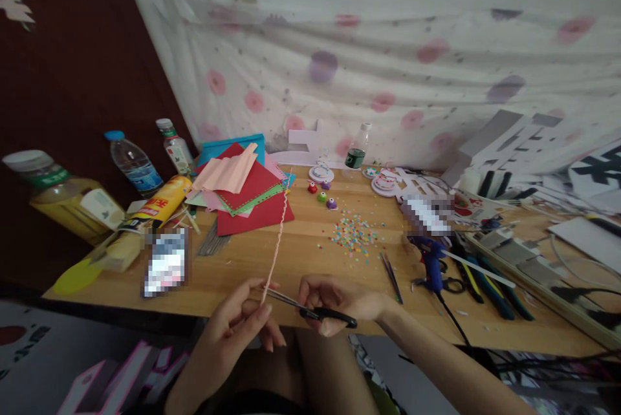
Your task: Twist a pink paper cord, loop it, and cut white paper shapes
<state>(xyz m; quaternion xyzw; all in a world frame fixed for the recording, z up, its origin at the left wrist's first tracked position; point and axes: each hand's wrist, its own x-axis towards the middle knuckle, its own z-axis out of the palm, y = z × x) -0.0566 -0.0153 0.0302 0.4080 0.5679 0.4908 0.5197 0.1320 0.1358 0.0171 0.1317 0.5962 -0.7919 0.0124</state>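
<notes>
The lower end of a twisted pink strip (276,245) is pinched by the fingers of the left hand (233,332) near the front edge of the surface (303,260). Black-handled scissors (336,317) are gripped by the fingers of the right hand (342,298), blade tips held at the pinched end. Open room is left between the strip and the scattered colourful pellets (352,234).

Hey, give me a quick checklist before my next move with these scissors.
1. Pink strip held: ok, in the left hand.
2. Scissors held: ok, in the right hand.
3. Left fingers well clear of the blades: not ok, they are close by.
4. Strip between the blades: cannot tell.
5. Colored bits gathered up: not ok, scattered on the table.
</notes>
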